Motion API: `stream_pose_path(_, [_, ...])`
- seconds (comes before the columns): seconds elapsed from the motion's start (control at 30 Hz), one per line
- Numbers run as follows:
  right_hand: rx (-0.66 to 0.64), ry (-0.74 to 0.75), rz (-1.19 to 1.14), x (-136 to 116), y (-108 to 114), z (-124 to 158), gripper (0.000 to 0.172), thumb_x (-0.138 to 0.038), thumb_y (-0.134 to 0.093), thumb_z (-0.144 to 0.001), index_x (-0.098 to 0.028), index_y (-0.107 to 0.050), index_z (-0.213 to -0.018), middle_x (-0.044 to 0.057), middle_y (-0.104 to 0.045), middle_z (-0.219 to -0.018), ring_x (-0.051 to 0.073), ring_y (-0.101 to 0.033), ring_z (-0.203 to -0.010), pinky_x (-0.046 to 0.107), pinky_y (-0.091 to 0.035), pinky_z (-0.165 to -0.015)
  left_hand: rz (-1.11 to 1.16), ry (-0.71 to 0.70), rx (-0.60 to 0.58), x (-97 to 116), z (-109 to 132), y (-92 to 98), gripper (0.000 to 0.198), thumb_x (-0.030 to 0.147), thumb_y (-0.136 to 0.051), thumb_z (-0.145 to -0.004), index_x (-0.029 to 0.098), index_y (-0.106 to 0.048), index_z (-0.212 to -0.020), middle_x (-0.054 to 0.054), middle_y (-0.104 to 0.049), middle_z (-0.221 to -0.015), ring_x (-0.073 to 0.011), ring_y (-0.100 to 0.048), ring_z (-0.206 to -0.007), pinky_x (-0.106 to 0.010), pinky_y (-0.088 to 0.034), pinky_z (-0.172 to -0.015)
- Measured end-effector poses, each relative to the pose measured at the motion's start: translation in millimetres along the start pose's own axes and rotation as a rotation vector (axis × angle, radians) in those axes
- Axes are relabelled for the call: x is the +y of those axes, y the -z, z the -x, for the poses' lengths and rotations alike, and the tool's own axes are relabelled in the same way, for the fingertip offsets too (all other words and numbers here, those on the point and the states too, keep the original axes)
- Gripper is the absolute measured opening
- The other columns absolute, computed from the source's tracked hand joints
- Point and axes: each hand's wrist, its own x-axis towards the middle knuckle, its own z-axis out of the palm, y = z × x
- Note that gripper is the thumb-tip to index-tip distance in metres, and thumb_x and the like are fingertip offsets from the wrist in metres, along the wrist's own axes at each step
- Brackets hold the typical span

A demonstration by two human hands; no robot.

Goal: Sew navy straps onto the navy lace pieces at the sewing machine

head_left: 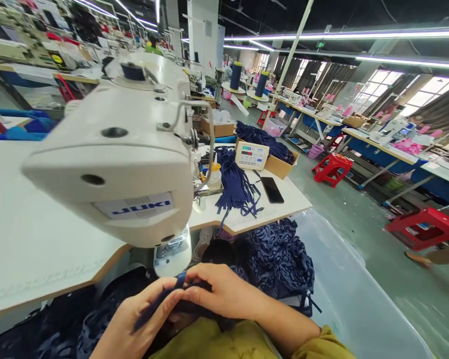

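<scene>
Close to my body, my left hand (144, 311) pinches a dark navy fabric piece (155, 306) between thumb and fingers. My right hand (219, 289) grips the same fabric just to the right, and a short blue strap end (181, 280) pokes up between the fingertips. Both hands are below the head of a white JUKI sewing machine (112, 154), near its lit rounded bed (173, 254). The full shape of the held piece is hidden by my fingers. More navy patterned fabric (280, 254) is heaped to the right, and dark fabric (97, 309) lies at the lower left.
On the white table (209, 212) lie a bundle of navy straps (232, 182) and a black phone (272, 190). A control panel (251, 155) stands before a cardboard box (280, 164). A translucent plastic bin (351, 294) is at the right. Red stools (333, 167) stand in the aisle.
</scene>
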Motion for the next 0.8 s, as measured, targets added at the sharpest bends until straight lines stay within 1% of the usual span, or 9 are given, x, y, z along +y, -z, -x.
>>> stream_pose_path(0.1, [0.086, -0.026, -0.139, -11, 4, -6, 0.021, -0.036, -0.060, -0.087, -0.022, -0.066, -0.101, -0.001, -0.069, -0.095, 0.012, -0.063, -0.085, 0.019, -0.046, -0.074, 0.011, -0.025, 0.225, 12, 5, -2.2, 0.041, 0.056, -0.067, -0.071, 0.022, -0.063, -0.095, 0.001, -0.070, -0.072, -0.0173, -0.065, -0.058, -0.024, -0.055, -0.058])
stream_pose_path(0.2, [0.202, -0.081, -0.119, -9, 5, -14, 0.015, -0.035, -0.061, -0.085, -0.022, -0.067, -0.089, -0.003, -0.068, -0.083, 0.011, -0.061, -0.076, 0.019, -0.044, -0.069, -0.163, -0.124, 0.376, 7, 3, -2.8, 0.040, 0.056, -0.061, -0.077, 0.023, -0.058, -0.100, 0.001, -0.070, -0.071, -0.0176, -0.067, -0.060, -0.024, -0.055, -0.056])
stream_pose_path(0.27, [0.290, -0.135, -0.055, -4, 5, -19, 0.015, -0.036, -0.059, -0.086, -0.021, -0.065, -0.085, -0.004, -0.066, -0.078, 0.012, -0.059, -0.072, 0.021, -0.042, -0.067, -0.425, -0.330, 0.563, 0, -1, 0.4, 0.037, 0.051, -0.060, -0.081, 0.022, -0.057, -0.104, -0.001, -0.070, -0.077, -0.0184, -0.068, -0.066, -0.026, -0.055, -0.061])
stream_pose_path(0.37, [0.323, -0.201, 0.023, 7, 3, -25, 0.018, -0.038, -0.057, -0.086, -0.021, -0.061, -0.080, -0.004, -0.061, -0.069, 0.012, -0.054, -0.064, 0.022, -0.039, -0.061, -0.863, -0.784, 0.858, -6, -5, 6.1, 0.034, 0.031, -0.066, -0.081, 0.019, -0.058, -0.112, -0.008, -0.069, -0.099, -0.0204, -0.066, -0.090, -0.031, -0.052, -0.084])
stream_pose_path(0.4, [0.309, -0.205, 0.033, 11, 2, -27, 0.018, -0.038, -0.057, -0.086, -0.021, -0.059, -0.079, -0.005, -0.059, -0.068, 0.012, -0.052, -0.062, 0.023, -0.038, -0.061, -0.991, -0.911, 0.832, -6, -6, 7.4, 0.035, 0.025, -0.067, -0.081, 0.019, -0.058, -0.114, -0.009, -0.068, -0.106, -0.0210, -0.064, -0.099, -0.033, -0.048, -0.092])
stream_pose_path(0.47, [0.273, -0.186, 0.023, 17, 1, -31, 0.016, -0.037, -0.057, -0.085, -0.021, -0.056, -0.079, -0.005, -0.056, -0.068, 0.012, -0.051, -0.062, 0.023, -0.039, -0.062, -1.181, -1.050, 0.625, -4, -9, 8.6, 0.034, 0.018, -0.061, -0.084, 0.018, -0.057, -0.118, -0.009, -0.066, -0.116, -0.0208, -0.058, -0.113, -0.035, -0.039, -0.104])
stream_pose_path(0.57, [0.266, -0.134, -0.039, 21, 2, -34, 0.013, -0.033, -0.055, -0.086, -0.021, -0.051, -0.088, -0.005, -0.053, -0.071, 0.012, -0.052, -0.066, 0.024, -0.041, -0.065, -1.287, -1.021, 0.395, -3, -13, 8.3, 0.026, 0.019, -0.051, -0.091, 0.015, -0.058, -0.116, -0.010, -0.063, -0.123, -0.0201, -0.054, -0.121, -0.034, -0.034, -0.107])
stream_pose_path(0.7, [0.276, -0.027, -0.058, 22, 8, -36, 0.020, -0.027, -0.047, -0.091, -0.022, -0.051, -0.110, -0.001, -0.056, -0.084, 0.013, -0.054, -0.077, 0.025, -0.044, -0.073, -1.248, -0.917, 0.464, -8, -13, 6.1, 0.023, 0.022, -0.047, -0.093, 0.018, -0.061, -0.111, -0.010, -0.062, -0.127, -0.0200, -0.054, -0.121, -0.036, -0.033, -0.105])
stream_pose_path(0.8, [0.242, 0.079, 0.011, 21, 12, -39, 0.027, -0.023, -0.047, -0.093, -0.024, -0.053, -0.119, 0.001, -0.057, -0.093, 0.015, -0.054, -0.089, 0.028, -0.043, -0.085, -1.251, -0.917, 0.539, -14, -11, 3.5, 0.033, 0.022, -0.047, -0.093, 0.017, -0.054, -0.125, -0.010, -0.061, -0.128, -0.0201, -0.055, -0.120, -0.035, -0.029, -0.106])
